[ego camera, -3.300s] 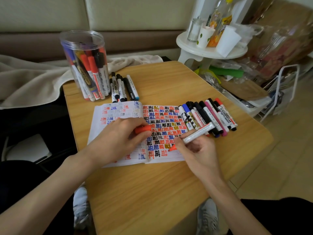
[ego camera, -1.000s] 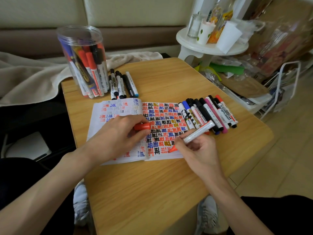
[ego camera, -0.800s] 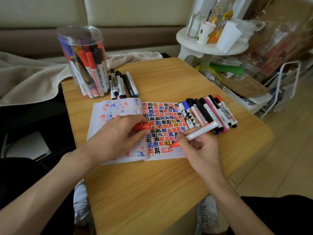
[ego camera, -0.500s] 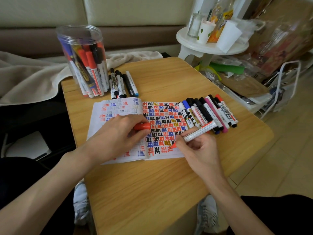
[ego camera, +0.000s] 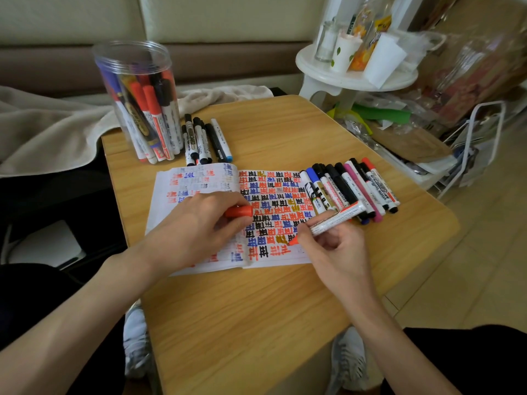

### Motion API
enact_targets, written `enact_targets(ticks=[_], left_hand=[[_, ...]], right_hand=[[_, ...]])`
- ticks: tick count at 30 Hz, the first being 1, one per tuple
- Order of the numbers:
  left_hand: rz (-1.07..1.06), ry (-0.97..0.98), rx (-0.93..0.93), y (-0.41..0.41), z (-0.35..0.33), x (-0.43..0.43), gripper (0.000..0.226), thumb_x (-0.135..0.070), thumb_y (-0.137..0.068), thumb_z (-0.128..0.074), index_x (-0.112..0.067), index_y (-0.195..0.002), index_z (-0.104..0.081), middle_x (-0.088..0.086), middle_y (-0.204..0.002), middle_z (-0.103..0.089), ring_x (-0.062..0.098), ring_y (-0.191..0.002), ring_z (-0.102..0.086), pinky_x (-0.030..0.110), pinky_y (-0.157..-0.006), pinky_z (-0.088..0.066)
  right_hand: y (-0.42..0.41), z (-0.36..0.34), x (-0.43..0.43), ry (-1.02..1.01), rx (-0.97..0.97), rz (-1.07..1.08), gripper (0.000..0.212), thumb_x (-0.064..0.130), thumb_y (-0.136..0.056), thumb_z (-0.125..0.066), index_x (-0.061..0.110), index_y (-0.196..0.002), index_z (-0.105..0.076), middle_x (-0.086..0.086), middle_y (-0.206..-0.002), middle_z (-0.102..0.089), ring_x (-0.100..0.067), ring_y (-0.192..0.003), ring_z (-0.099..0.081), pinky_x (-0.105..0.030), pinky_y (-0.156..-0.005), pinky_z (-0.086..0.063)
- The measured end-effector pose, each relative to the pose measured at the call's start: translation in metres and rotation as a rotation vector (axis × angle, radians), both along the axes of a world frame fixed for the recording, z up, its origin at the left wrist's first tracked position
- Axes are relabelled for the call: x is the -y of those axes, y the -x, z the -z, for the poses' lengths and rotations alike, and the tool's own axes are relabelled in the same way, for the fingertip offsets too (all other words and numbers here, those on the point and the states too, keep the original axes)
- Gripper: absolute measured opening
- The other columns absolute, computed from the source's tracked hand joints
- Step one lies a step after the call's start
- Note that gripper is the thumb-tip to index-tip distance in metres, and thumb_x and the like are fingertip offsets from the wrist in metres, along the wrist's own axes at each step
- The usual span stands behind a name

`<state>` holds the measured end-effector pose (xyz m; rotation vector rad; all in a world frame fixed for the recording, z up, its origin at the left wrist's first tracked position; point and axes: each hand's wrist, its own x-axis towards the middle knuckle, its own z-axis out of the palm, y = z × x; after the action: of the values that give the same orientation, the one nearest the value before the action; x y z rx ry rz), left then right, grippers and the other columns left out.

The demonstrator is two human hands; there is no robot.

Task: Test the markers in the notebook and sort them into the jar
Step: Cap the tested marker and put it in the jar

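Observation:
An open notebook point(ego camera: 199, 178) full of coloured marks lies on the wooden table point(ego camera: 256, 309). My right hand point(ego camera: 333, 249) grips an uncapped orange-red marker point(ego camera: 336, 218), its tip touching the lower right of the page. My left hand point(ego camera: 196, 226) rests on the notebook and holds the marker's orange cap point(ego camera: 239, 211). A clear plastic jar point(ego camera: 139, 101) holding several markers stands at the table's far left. A row of several markers point(ego camera: 350, 189) lies to the right of the notebook. A smaller group of markers point(ego camera: 205, 141) lies beside the jar.
A beige blanket point(ego camera: 42, 129) lies on the sofa to the left. A white round stand point(ego camera: 353, 75) with bottles and cups stands behind the table's far right corner. Bags and a white wire rack point(ego camera: 479, 143) crowd the floor at right.
The marker tip in my right hand has made small strokes on the lower right of the page. My left hand and the cap have stayed put.

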<state>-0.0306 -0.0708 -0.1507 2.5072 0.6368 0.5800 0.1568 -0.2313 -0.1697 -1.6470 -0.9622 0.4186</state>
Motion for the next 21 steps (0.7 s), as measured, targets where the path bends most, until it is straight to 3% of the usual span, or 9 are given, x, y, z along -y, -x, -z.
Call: enact_targets(ticks=[8, 11, 14, 17, 21], left_hand=[[0.033, -0.035, 0.01, 0.0, 0.001, 0.0, 0.04, -0.054, -0.095, -0.051, -0.028, -0.118, -0.071, -0.018, -0.097, -0.064, -0.002, -0.079, -0.058, 0.015, -0.067, -0.043], [0.05, -0.046, 0.009, -0.001, 0.0, 0.0, 0.043, -0.051, -0.098, -0.047, -0.027, -0.128, -0.068, -0.02, -0.099, -0.059, -0.009, -0.081, -0.054, 0.013, -0.067, -0.04], [0.09, -0.036, 0.008, -0.002, -0.002, 0.002, 0.045, -0.043, -0.101, -0.045, -0.023, -0.137, -0.063, -0.021, -0.101, -0.054, -0.013, -0.088, -0.05, 0.009, -0.074, -0.039], [0.11, -0.004, 0.061, -0.004, -0.004, 0.004, 0.036, -0.036, -0.097, -0.059, -0.024, -0.129, -0.07, -0.027, -0.099, -0.059, -0.015, -0.087, -0.053, 0.004, -0.074, -0.037], [0.091, 0.071, 0.121, -0.006, -0.009, 0.008, 0.032, -0.05, -0.086, -0.065, -0.033, -0.11, -0.078, -0.035, -0.086, -0.064, -0.006, -0.076, -0.058, 0.006, -0.067, -0.038]], right_hand=[[0.0, -0.003, 0.001, 0.053, -0.01, -0.013, 0.017, 0.003, -0.087, -0.075, 0.016, -0.078, -0.07, 0.002, -0.07, -0.072, -0.01, -0.06, -0.065, -0.023, -0.054, -0.05], [-0.001, -0.006, 0.001, 0.014, -0.12, 0.011, 0.013, 0.003, -0.09, -0.074, 0.014, -0.082, -0.073, 0.003, -0.071, -0.073, -0.012, -0.067, -0.069, -0.023, -0.059, -0.055], [-0.005, -0.011, 0.0, -0.033, -0.275, 0.021, 0.005, 0.003, -0.092, -0.073, 0.008, -0.093, -0.073, 0.004, -0.065, -0.068, -0.007, -0.06, -0.061, -0.018, -0.058, -0.05], [-0.009, -0.016, -0.002, -0.059, -0.352, -0.007, 0.01, 0.005, -0.092, -0.075, 0.009, -0.1, -0.073, -0.008, -0.074, -0.071, -0.013, -0.066, -0.065, -0.02, -0.063, -0.051], [-0.009, -0.021, -0.003, -0.086, -0.468, -0.052, 0.016, 0.006, -0.09, -0.078, 0.005, -0.105, -0.073, -0.013, -0.086, -0.074, -0.02, -0.075, -0.069, -0.027, -0.064, -0.051]])
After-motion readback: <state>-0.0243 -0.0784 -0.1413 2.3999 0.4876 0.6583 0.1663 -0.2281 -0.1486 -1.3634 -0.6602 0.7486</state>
